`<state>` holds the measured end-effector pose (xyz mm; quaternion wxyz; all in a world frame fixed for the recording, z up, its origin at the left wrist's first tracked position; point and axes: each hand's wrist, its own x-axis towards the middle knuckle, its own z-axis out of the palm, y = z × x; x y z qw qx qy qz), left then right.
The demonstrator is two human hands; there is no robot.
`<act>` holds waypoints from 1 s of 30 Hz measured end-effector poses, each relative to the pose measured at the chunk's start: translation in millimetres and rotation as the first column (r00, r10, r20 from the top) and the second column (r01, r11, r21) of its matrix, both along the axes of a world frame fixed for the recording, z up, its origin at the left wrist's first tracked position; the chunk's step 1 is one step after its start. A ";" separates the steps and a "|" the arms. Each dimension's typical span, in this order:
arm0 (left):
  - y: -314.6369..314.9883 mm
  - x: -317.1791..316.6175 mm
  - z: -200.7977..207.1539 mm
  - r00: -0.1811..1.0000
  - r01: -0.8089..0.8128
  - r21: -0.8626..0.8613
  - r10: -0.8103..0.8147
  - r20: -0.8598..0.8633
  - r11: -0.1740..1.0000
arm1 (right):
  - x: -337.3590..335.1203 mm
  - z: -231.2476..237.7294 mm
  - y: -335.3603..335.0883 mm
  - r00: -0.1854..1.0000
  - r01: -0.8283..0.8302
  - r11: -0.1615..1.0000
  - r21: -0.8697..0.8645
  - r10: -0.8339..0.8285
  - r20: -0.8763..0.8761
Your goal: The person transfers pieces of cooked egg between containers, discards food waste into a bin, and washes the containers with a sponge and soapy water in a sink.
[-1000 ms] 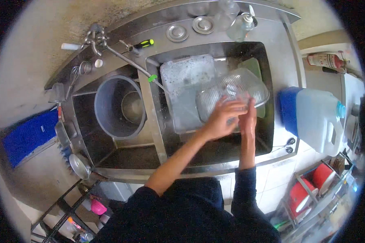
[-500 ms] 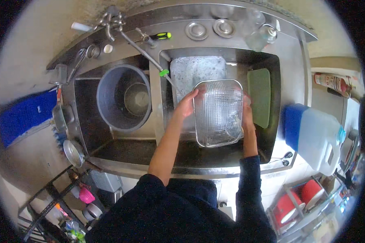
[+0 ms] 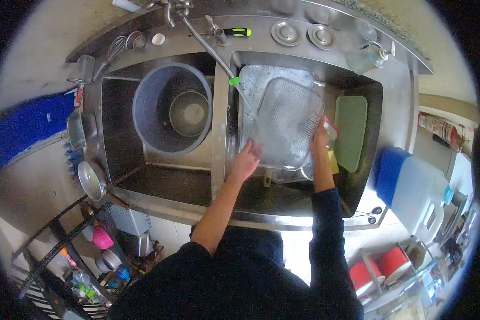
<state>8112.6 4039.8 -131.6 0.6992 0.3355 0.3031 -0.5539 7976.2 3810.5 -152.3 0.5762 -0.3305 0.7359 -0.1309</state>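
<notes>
A rectangular silvery wire-mesh basket [image 3: 289, 120] hangs tilted over the right sink basin, between my two hands. My left hand [image 3: 247, 160] has its fingertips at the basket's lower left edge. Along the right edge, my right hand [image 3: 320, 143] grips the rim, its fingers partly hidden. Something yellow [image 3: 333, 161], perhaps a sponge, shows beside my right wrist. Under the basket lies a pale speckled tray [image 3: 253, 77], mostly covered. From the faucet spout [image 3: 210, 50], with its green clip, a thin pale streak like water runs down to the basket.
In the left basin stands a deep grey bucket [image 3: 138, 114] with a round container inside. A green board [image 3: 352, 133] leans in the right basin. Behind are two metal lids [image 3: 286, 33] and a soap bottle [image 3: 369, 60]; a large jug [image 3: 410, 186] stands to the right.
The basket has tilted and turned clockwise, its far end moving away from me. My left hand has slid to its near left corner. The whole view has shifted a little.
</notes>
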 end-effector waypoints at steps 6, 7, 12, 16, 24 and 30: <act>-36.7 29.1 -12.8 0.947 -0.314 -0.054 0.308 -0.093 0.948 | -24.5 -12.1 22.3 0.170 0.022 0.984 0.179 -0.180 0.969; -29.6 37.1 -32.5 0.957 -0.286 -0.153 0.273 -0.101 0.946 | -20.3 2.3 30.9 -0.048 -0.117 0.982 0.149 -0.155 0.987; -7.2 45.9 -89.4 0.980 -0.195 -0.242 0.196 -0.020 0.950 | 40.9 100.4 69.4 0.595 -0.238 0.971 -0.023 0.164 0.787; -25.1 3.2 -68.0 0.994 -0.113 0.041 0.113 -0.002 0.993 | 45.3 92.2 63.7 0.617 -0.045 0.999 -0.031 0.052 0.785; 16.6 -9.6 -100.3 0.977 -0.172 0.020 0.168 0.129 0.985 | 60.0 71.8 75.4 0.729 -0.388 0.919 0.067 0.262 0.633; 4.1 -17.3 -105.6 0.979 -0.199 -0.052 0.201 0.033 0.979 | 92.6 104.5 93.1 0.739 -0.272 0.961 -0.056 0.246 0.627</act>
